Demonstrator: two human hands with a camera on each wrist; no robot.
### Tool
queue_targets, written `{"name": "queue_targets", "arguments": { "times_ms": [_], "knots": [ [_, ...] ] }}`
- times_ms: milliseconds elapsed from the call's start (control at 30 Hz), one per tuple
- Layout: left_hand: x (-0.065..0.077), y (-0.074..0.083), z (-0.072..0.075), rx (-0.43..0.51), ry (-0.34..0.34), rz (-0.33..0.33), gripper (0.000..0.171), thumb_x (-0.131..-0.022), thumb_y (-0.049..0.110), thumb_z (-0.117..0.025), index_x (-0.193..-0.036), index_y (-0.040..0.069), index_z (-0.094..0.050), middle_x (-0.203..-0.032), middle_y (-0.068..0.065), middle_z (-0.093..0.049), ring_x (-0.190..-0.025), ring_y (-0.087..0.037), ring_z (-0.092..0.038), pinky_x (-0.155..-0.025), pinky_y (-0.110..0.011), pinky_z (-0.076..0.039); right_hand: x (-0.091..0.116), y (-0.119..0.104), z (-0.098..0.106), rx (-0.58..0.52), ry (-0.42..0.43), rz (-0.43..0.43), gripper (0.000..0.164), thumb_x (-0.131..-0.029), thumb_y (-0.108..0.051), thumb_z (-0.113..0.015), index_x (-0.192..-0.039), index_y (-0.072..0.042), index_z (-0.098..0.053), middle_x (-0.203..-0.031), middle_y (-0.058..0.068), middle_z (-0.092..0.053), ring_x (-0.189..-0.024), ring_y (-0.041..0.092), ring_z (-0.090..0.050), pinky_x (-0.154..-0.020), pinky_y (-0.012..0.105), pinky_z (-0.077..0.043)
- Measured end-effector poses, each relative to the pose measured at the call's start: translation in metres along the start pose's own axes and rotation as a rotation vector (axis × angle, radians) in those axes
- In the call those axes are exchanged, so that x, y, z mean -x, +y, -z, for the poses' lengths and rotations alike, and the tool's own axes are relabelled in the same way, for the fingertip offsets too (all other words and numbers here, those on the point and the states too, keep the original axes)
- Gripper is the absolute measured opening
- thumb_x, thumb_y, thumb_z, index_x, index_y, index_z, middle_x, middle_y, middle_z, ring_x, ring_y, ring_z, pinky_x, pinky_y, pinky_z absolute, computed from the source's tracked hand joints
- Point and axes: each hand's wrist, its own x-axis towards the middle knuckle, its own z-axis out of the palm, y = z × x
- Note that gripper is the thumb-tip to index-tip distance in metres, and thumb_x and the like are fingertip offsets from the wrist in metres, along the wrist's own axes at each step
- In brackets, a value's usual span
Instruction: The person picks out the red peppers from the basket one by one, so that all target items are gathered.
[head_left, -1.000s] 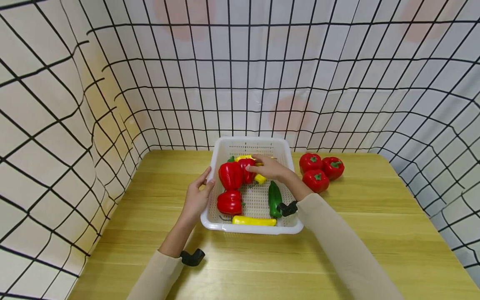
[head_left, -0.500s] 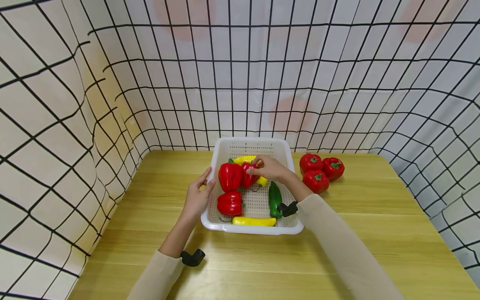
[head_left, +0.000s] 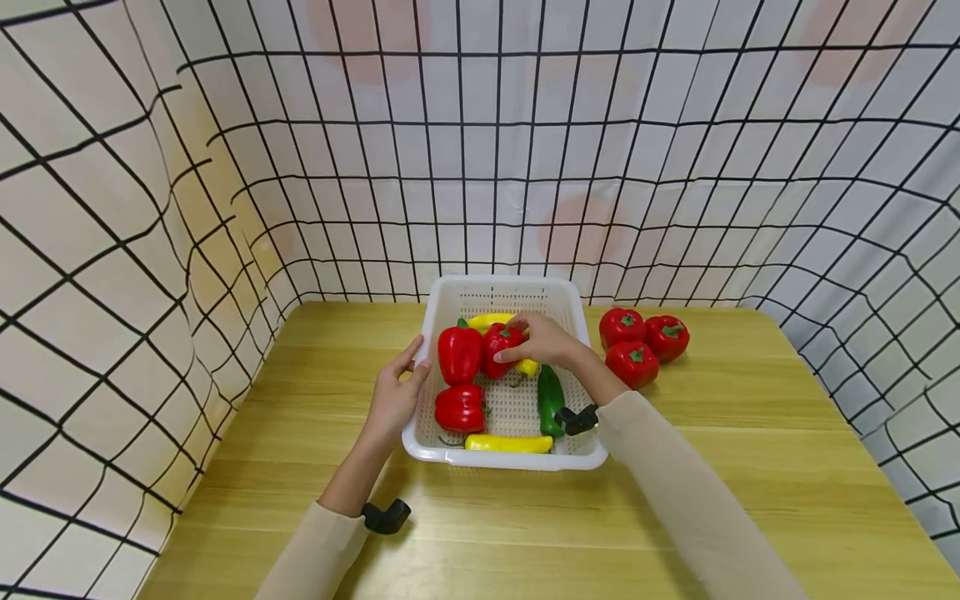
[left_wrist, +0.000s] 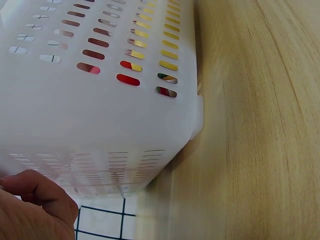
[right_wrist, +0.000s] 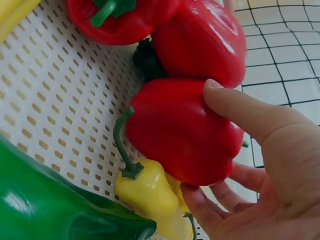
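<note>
My right hand (head_left: 543,342) grips a red bell pepper (right_wrist: 182,130) inside the white perforated basket (head_left: 504,461), thumb on one side and fingers on the other. In the right wrist view a small yellow pepper (right_wrist: 145,187) with a curved green stem lies just below it. Two more red bell peppers, one upright (head_left: 460,354) and one on its side (head_left: 459,408), sit along the basket's left wall. My left hand (head_left: 396,390) holds the left rim; in the left wrist view its curled fingers (left_wrist: 37,187) are beside the basket wall, partly out of frame.
Inside the basket are a green pepper (head_left: 551,400) at the right, a long yellow pepper (head_left: 508,443) at the front and another yellow one (head_left: 487,321) behind. Three red bell peppers (head_left: 632,364) cluster on the wooden table right of the basket. Black wire grid (head_left: 495,200) surrounds the table.
The gripped red bell pepper has turned, so its green stem now shows on top, and it has shifted slightly right. The left hand and basket look unchanged.
</note>
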Motion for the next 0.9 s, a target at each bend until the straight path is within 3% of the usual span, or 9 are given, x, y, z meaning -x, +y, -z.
{"name": "queue_targets", "arguments": {
  "times_ms": [67, 400, 600, 900],
  "knots": [
    [-0.006, -0.01, 0.0, -0.001, 0.008, -0.01, 0.051, -0.106, 0.025, -0.059, -0.156, 0.028, -0.047, -0.108, -0.008, -0.045, -0.107, -0.03, -0.058, -0.083, -0.034, -0.06, 0.0, 0.0, 0.0, -0.009, 0.014, 0.009, 0.079, -0.081, -0.036, -0.085, -0.146, -0.007, -0.049, -0.149, 0.016, -0.051, -0.129, 0.035, -0.052, -0.103, 0.046, -0.056],
    [-0.004, -0.007, -0.001, -0.006, 0.012, 0.002, 0.051, -0.106, 0.025, -0.059, -0.156, 0.027, -0.047, -0.108, -0.008, -0.045, -0.105, -0.029, -0.057, -0.082, -0.036, -0.06, 0.006, -0.009, 0.003, -0.055, 0.077, 0.022, 0.08, -0.079, -0.025, -0.086, -0.147, -0.019, -0.045, -0.146, 0.014, -0.052, -0.128, 0.036, -0.055, -0.099, 0.049, -0.058],
    [-0.006, -0.01, -0.002, -0.001, 0.016, -0.006, 0.051, -0.106, 0.025, -0.059, -0.156, 0.026, -0.047, -0.107, -0.008, -0.045, -0.105, -0.033, -0.059, -0.083, -0.039, -0.061, 0.016, -0.014, 0.014, -0.038, 0.072, 0.043, 0.077, -0.081, -0.028, -0.086, -0.147, -0.019, -0.047, -0.144, 0.013, -0.054, -0.128, 0.036, -0.054, -0.098, 0.049, -0.059],
    [-0.007, -0.011, -0.001, -0.008, 0.016, 0.0, 0.051, -0.106, 0.025, -0.059, -0.155, 0.029, -0.048, -0.107, -0.008, -0.046, -0.103, -0.028, -0.059, -0.08, -0.033, -0.061, 0.036, -0.02, 0.035, -0.111, 0.102, 0.068, 0.081, -0.082, -0.03, -0.086, -0.149, -0.016, -0.042, -0.142, 0.013, -0.053, -0.127, 0.036, -0.053, -0.096, 0.049, -0.059]
  ]
}}
